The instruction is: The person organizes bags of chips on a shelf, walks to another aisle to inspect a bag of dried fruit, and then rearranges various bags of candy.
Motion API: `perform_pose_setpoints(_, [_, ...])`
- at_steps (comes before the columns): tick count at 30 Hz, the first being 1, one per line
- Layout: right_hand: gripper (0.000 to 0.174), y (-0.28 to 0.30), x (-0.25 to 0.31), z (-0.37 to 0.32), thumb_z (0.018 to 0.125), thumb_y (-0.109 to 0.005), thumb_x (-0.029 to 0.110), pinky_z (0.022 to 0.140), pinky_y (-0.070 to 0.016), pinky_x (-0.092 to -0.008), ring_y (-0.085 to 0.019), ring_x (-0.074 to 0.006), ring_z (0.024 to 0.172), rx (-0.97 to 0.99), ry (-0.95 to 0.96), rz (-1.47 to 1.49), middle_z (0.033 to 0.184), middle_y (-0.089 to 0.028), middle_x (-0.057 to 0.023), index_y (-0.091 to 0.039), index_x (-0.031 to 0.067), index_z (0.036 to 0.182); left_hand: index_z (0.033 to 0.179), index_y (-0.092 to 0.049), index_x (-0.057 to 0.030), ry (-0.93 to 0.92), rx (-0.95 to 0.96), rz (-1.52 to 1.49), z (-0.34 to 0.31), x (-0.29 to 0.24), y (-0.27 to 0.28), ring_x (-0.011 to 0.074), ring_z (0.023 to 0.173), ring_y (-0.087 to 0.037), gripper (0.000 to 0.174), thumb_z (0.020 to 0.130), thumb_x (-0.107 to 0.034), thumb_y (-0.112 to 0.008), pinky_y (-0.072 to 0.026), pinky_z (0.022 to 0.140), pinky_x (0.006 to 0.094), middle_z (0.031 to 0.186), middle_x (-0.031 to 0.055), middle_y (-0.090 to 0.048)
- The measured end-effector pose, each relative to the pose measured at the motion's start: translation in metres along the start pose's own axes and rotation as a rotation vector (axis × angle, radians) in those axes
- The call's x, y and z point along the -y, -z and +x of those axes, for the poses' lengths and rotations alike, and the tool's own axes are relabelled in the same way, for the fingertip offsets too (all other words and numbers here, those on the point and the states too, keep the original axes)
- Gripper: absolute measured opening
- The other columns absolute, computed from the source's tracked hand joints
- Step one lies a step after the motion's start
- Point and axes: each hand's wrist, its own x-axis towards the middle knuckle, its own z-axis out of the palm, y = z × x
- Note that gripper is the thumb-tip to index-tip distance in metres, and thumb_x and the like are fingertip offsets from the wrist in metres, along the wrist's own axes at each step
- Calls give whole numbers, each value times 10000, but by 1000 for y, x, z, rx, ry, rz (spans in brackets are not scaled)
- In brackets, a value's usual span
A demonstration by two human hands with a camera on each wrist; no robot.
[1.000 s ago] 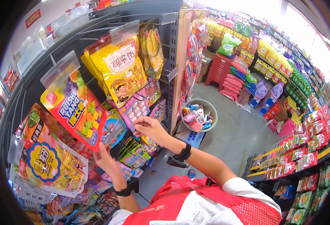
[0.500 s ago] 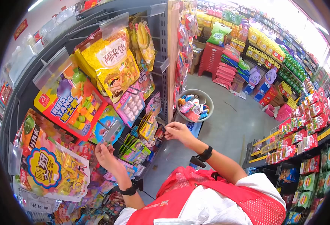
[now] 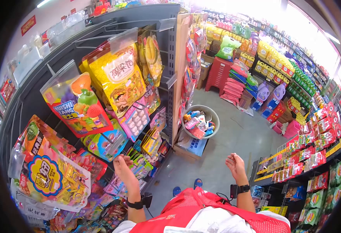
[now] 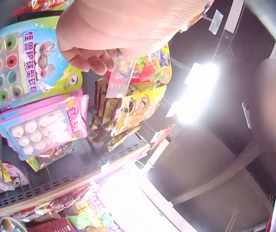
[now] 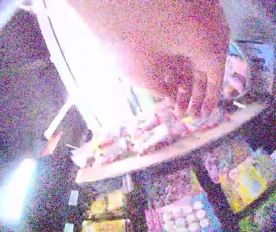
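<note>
In the head view my left hand [image 3: 125, 173] is raised at the rack, fingers loosely bent, beside the blue candy pack [image 3: 107, 143] and below the red-edged fruit candy pack [image 3: 79, 108]. The left wrist view has the hand [image 4: 123, 34] over a clear tag holder [image 4: 121, 79]; whether its fingertips touch anything is unclear. My right hand [image 3: 237, 169] is held over the floor, away from the rack, fingers loosely bent and holding nothing. A yellow candy bag [image 3: 121, 73] and a pink pack of white sweets [image 3: 135, 121] hang nearby.
A large candy bag [image 3: 54, 171] hangs at the lower left. A grey round bin [image 3: 213, 134] of small packs stands by the rack's end on a box [image 3: 192, 146]. Shelves with red packs [image 3: 312, 139] are on the right; a red stool stack [image 3: 218, 73] stands behind.
My right hand has moved away from the rack to the right and down. The left hand has left the fruit candy pack's lower edge and moved right; that pack now hangs at a different tilt.
</note>
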Motion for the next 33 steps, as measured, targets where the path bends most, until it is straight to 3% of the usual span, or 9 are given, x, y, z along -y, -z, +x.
perform_pose_setpoints(7, [203, 47, 57, -5, 1036, -565, 252, 771, -580, -380, -686, -228, 871, -73, 198, 100, 968, -670, -73, -619, 66, 1100, 1081, -586, -55, -10, 281, -79, -24, 2, -80, 94, 718, -582, 253, 1071, -298, -516, -490, 698, 255, 870, 29, -642])
perform_pose_setpoints(15, [212, 105, 100, 14, 1033, -570, 260, 775, -576, -378, -678, -218, 882, -111, 263, 173, 974, -669, -77, -613, 63, 1098, 1064, -572, -55, -17, 391, -72, -85, -2, -158, 98, 706, -565, 225, 1084, -261, -484, -470, 716, 252, 872, 31, -630])
perform_pose_setpoints(25, [309, 249, 155, 17, 1019, -588, 361, 770, -595, -365, -707, -209, 858, -291, 399, 343, 962, -701, -88, -623, 59, 1074, 1081, -584, -48, -46, 531, 81, -185, 35, -278, 106, 743, -511, 312, 1061, -349, -507, -454, 679, 260, 870, 8, -553])
perform_pose_setpoints(28, [321, 301, 164, 6, 1018, -586, 371, 775, -598, -363, -708, -206, 864, -351, 445, 404, 976, -710, -95, -629, 59, 1078, 1090, -567, -39, 65, 644, 57, -222, 48, -329, 82, 737, -499, 270, 1073, -299, -499, -432, 656, 213, 887, 5, -559])
perform_pose_setpoints(31, [320, 340, 167, -15, 1015, -593, 373, 774, -598, -360, -709, -205, 868, -443, 477, 431, 976, -714, -96, -637, 64, 1083, 1136, -595, -104, 99, 818, 20, -260, 63, -378, 73, 734, -520, 249, 1038, -320, -521, -415, 684, 237, 918, -20, -588])
perform_pose_setpoints(33, [318, 372, 169, -29, 1013, -598, 373, 771, -597, -356, -711, -206, 872, -509, 499, 461, 977, -717, -95, -642, 67, 1088, 1113, -591, -77, 119, 916, -43, -290, 73, -412, 78, 729, -511, 240, 1038, -298, -534, -422, 669, 228, 893, -16, -565])
